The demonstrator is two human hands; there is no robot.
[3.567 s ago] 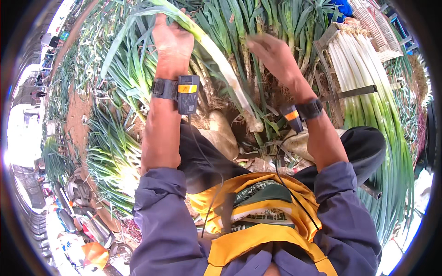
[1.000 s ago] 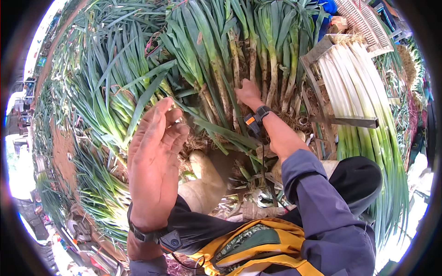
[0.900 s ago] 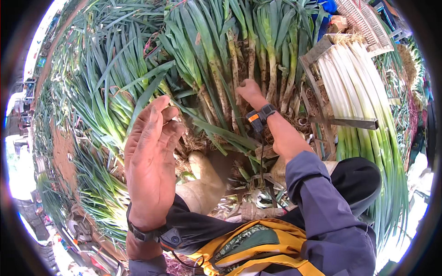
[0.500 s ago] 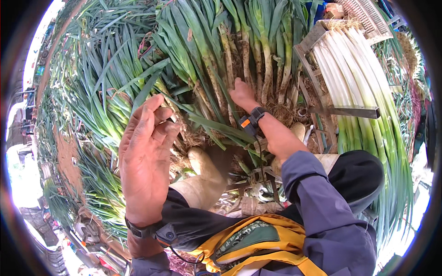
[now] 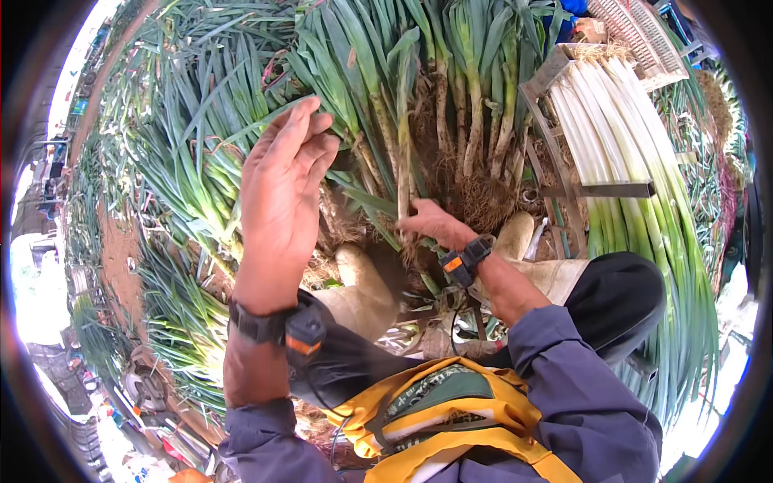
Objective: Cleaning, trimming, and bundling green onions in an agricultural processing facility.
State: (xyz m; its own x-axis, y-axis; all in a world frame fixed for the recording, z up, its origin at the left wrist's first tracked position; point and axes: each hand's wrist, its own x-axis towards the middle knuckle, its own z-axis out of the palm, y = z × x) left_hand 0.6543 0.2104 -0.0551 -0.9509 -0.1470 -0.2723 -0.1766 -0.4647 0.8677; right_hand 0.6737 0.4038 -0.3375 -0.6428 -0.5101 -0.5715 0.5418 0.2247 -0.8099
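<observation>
My right hand [image 5: 439, 223] grips the lower stalk of one long green onion [image 5: 404, 161] just above its roots. That onion stands roughly upright, its leaves pointing away from me. My left hand [image 5: 282, 185] is raised at the left with fingers loosely stretched and nothing in it. Beyond both hands lies a thick pile of unpeeled green onions [image 5: 475, 113], with brown, soil-covered stalks and tangled roots [image 5: 487, 201].
On the right, a metal rack [image 5: 555, 161] holds peeled green onions [image 5: 600, 125] with clean white stalks. A pale plastic crate [image 5: 644, 36] stands behind it. More green onions [image 5: 189, 177] spread across the left. My boots [image 5: 358, 282] and a yellow bag [image 5: 451, 410] are below.
My right hand has drawn back toward me and now has a green onion in its grip, pulled slightly from the pile. My left hand has risen a little and shifted right.
</observation>
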